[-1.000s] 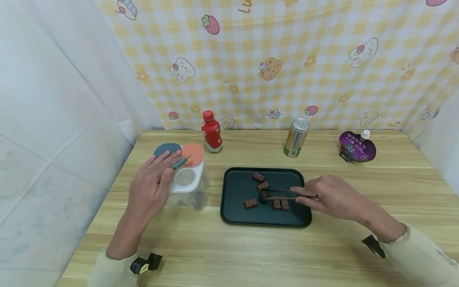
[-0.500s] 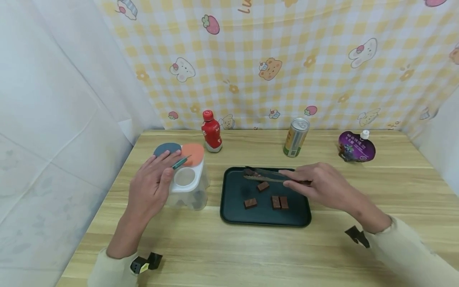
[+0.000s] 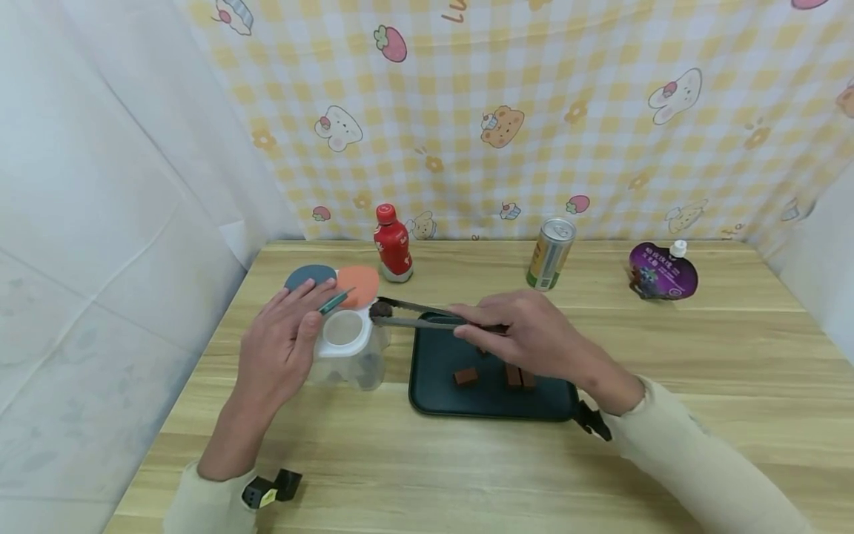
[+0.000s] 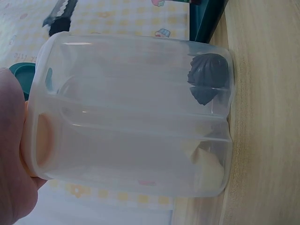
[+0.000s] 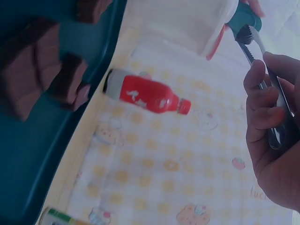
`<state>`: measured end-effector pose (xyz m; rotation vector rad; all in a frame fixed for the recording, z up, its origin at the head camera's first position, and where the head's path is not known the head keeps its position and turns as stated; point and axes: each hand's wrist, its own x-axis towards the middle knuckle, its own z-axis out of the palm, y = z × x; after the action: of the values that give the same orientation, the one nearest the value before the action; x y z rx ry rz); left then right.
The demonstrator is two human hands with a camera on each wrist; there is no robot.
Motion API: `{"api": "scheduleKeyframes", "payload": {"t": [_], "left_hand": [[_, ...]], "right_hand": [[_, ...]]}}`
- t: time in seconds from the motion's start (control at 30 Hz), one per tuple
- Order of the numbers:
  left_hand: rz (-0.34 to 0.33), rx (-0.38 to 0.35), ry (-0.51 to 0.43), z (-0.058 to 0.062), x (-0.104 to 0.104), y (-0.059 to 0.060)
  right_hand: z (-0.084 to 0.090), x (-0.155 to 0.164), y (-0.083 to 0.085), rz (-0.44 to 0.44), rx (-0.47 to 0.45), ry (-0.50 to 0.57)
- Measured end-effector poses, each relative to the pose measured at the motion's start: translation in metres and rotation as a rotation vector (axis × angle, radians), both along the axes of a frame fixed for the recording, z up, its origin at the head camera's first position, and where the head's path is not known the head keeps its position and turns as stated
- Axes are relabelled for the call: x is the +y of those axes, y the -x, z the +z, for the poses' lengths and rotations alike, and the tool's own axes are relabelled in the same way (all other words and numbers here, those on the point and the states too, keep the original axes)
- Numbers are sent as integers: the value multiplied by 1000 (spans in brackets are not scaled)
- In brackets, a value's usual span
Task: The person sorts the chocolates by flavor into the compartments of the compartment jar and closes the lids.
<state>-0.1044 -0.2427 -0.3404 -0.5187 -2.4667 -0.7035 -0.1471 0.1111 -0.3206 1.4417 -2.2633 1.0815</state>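
Observation:
My left hand (image 3: 279,343) rests with extended fingers on the lids of a clear plastic container (image 3: 368,343). Its covers are dark blue (image 3: 310,276) and orange (image 3: 359,283); a teal flap (image 3: 336,300) stands raised beside the fingers, and the front round opening is uncovered. My right hand (image 3: 523,326) grips metal tongs (image 3: 420,320), whose tips pinch a small dark brown piece (image 3: 381,311) at the container's right rim. Inside the container lie a dark ridged piece (image 4: 207,71) and a pale piece (image 4: 208,171), in separate compartments.
A dark green tray (image 3: 427,400) holds several brown chocolate pieces (image 3: 465,377), partly hidden by my right hand. Behind stand a red bottle (image 3: 395,248) and a can (image 3: 552,254). A purple spout pouch (image 3: 663,271) is at the right rear, before a checked curtain (image 3: 434,111).
My right hand has moved left from over the tray to the container, with the tongs now carrying a dark piece picked from the tray. The left hand has stayed in place.

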Motion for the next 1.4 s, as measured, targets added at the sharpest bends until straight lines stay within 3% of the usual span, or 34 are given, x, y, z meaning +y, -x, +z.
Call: {"api": "scheduleKeyframes", "payload": {"t": [0.43,1.4], "left_hand": [[-4,13,14,0,0,2],[-12,21,2,-1,0,2]], "right_hand": [[4,-35,-3,-6,-17,-76],[3,-39,0,-28,-74,-173]]}}
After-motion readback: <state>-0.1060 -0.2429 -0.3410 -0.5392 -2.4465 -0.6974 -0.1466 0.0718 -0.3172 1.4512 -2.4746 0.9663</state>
